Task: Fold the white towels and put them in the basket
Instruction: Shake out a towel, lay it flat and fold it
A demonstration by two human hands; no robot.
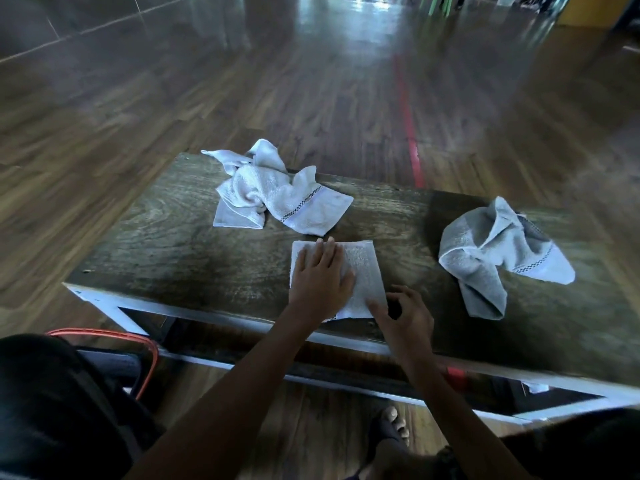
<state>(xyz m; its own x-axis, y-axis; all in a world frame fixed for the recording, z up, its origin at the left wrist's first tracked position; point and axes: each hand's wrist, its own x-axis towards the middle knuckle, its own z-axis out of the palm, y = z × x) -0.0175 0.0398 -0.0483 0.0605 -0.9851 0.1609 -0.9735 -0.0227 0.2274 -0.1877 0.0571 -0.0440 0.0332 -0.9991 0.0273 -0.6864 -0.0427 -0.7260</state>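
Flat L hand (320,275) presses 1 folded towel (363,268), 2 crumpled towels (277,199) (495,251) beyond; R hand (405,317) grip unclear.

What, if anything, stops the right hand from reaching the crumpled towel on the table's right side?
Likely yes, it can reach: nothing stands between the right hand and the crumpled towel, only bare table top.

The worktop (180,251) is dark brown wood grain with a white frame, on it the folded towel (363,268) is white, the far-edge towel (273,195) and the right-end towel (491,247) are white with a black checked band, and beyond it the floor stripe (410,133) is red.
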